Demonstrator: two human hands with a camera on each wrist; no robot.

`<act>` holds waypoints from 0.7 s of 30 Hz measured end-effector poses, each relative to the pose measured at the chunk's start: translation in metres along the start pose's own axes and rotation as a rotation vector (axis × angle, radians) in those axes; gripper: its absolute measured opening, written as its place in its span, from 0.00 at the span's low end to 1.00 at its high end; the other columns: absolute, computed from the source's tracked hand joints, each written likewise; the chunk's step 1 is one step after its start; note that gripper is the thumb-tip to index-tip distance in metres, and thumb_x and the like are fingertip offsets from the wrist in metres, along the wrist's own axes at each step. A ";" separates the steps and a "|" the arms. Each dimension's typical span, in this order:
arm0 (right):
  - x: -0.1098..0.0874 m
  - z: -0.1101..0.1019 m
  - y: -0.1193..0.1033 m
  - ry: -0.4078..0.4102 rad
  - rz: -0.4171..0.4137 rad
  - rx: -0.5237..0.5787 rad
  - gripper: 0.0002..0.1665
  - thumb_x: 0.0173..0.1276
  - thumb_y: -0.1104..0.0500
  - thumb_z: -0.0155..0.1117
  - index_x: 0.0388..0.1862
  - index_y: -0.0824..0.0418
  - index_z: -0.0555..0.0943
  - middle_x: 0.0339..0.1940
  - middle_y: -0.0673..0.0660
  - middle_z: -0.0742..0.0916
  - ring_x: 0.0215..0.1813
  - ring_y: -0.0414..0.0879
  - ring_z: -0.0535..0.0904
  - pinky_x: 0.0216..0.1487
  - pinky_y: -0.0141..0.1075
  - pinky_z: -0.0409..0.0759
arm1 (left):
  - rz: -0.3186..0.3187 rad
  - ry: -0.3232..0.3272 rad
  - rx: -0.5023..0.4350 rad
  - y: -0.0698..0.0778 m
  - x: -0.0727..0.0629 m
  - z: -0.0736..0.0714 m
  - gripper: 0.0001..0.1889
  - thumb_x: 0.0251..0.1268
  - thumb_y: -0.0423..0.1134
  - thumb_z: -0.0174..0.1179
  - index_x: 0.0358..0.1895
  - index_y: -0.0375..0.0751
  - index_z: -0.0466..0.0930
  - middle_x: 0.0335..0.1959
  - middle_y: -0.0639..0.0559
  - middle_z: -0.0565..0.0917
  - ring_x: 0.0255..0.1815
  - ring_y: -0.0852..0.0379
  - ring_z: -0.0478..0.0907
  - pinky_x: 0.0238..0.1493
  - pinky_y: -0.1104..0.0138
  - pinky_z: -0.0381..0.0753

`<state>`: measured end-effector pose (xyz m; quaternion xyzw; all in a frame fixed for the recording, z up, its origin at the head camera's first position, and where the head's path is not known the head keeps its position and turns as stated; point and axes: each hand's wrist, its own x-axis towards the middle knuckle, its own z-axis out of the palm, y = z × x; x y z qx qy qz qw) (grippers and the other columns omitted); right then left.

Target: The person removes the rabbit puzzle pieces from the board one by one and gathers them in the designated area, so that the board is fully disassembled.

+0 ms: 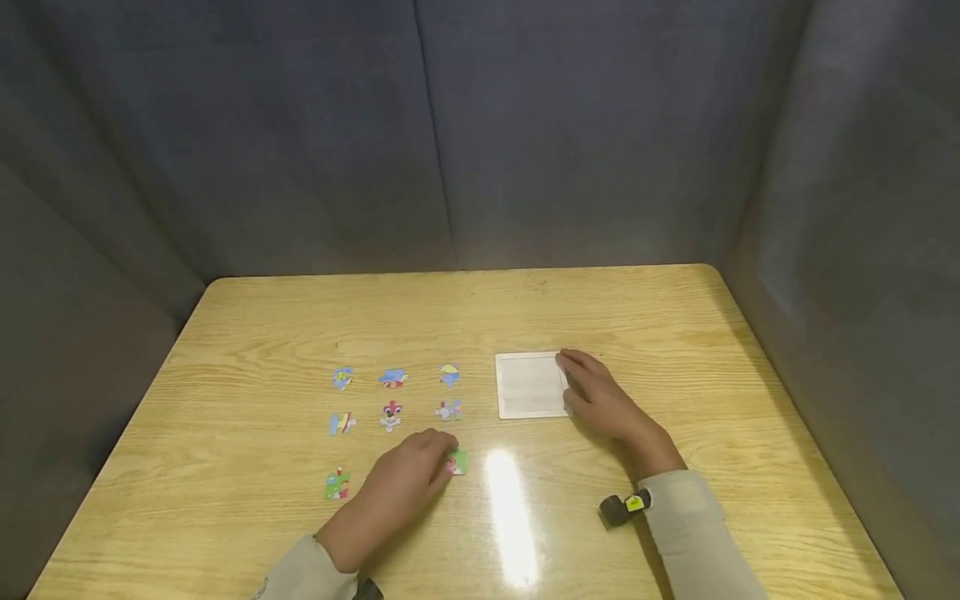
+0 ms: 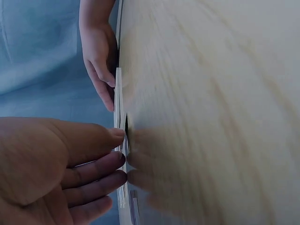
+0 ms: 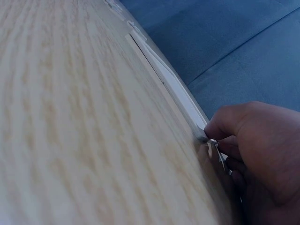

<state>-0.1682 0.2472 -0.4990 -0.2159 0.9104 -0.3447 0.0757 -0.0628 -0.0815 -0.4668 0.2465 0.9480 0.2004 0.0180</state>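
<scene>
My left hand (image 1: 405,471) is low over the table, its thumb and fingertips pinching a green puzzle piece (image 1: 460,462) that they partly cover. In the left wrist view this left hand (image 2: 70,164) has its thumb and fingertips right at the tabletop. With my right hand (image 1: 603,400) I hold the right edge of a shallow white puzzle tray (image 1: 532,385), which lies flat. The right wrist view has the right hand (image 3: 258,150) with thumb and fingers at the corner of the tray (image 3: 173,86).
Several puzzle pieces lie apart in rows left of the tray, among them a face piece (image 1: 391,414), a blue piece (image 1: 393,377) and another green piece (image 1: 337,485). Dark curtains (image 1: 315,150) surround the wooden table (image 1: 645,317) on the far side and both flanks.
</scene>
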 end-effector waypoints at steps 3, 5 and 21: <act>-0.001 0.000 -0.001 -0.002 0.003 0.006 0.34 0.75 0.61 0.49 0.77 0.65 0.56 0.77 0.60 0.58 0.77 0.58 0.47 0.74 0.55 0.51 | 0.018 0.006 0.009 0.001 -0.001 0.000 0.12 0.65 0.37 0.64 0.50 0.41 0.80 0.44 0.51 0.83 0.44 0.54 0.81 0.37 0.68 0.83; -0.001 0.000 -0.001 -0.006 0.004 0.008 0.34 0.75 0.60 0.49 0.77 0.64 0.55 0.77 0.60 0.58 0.78 0.58 0.47 0.74 0.55 0.51 | 0.024 0.007 0.015 0.001 -0.001 0.000 0.12 0.65 0.38 0.64 0.50 0.41 0.80 0.44 0.51 0.83 0.44 0.55 0.81 0.36 0.69 0.83; -0.001 0.002 0.003 -0.003 0.002 -0.007 0.33 0.76 0.60 0.49 0.77 0.64 0.56 0.77 0.60 0.58 0.77 0.58 0.47 0.74 0.55 0.51 | 0.048 -0.015 0.047 0.002 -0.002 -0.001 0.13 0.64 0.39 0.66 0.49 0.40 0.80 0.41 0.52 0.82 0.40 0.55 0.80 0.34 0.72 0.82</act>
